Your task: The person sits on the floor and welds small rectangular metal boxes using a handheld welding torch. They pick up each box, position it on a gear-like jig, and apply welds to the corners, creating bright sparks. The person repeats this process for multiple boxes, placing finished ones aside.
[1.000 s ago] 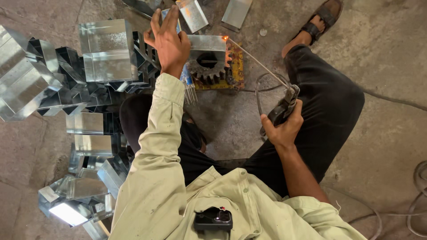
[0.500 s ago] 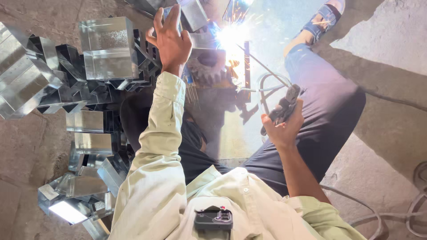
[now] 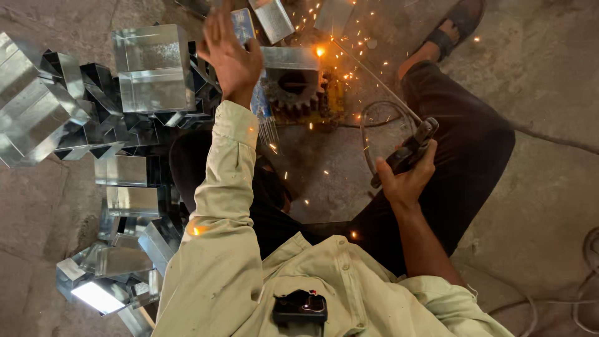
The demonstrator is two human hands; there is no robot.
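Observation:
My right hand (image 3: pixel 405 181) grips a black electrode holder (image 3: pixel 409 150). Its thin rod (image 3: pixel 368 72) runs up and left to a glowing orange spot (image 3: pixel 321 51) on a shiny sheet-metal piece (image 3: pixel 290 57). Sparks scatter around it. Under that piece sits a dark toothed gear (image 3: pixel 293 87) on a yellow base (image 3: pixel 334 103). My left hand (image 3: pixel 231 56) is raised just left of the metal piece, back toward me. It is closed around a blue-handled wire brush (image 3: pixel 262 103), whose bristles hang below the wrist.
Several shiny folded sheet-metal boxes (image 3: pixel 153 65) are piled at the left and lower left. More metal pieces (image 3: pixel 271 19) lie at the top. A cable (image 3: pixel 374 118) loops by my right knee, and others (image 3: pixel 586 274) lie at the right on the concrete floor. My sandalled foot (image 3: pixel 452 28) is at upper right.
The bright white arc flash of half a second ago has died down to an orange glow with flying sparks. My left hand sits slightly higher; the right hand holds its place.

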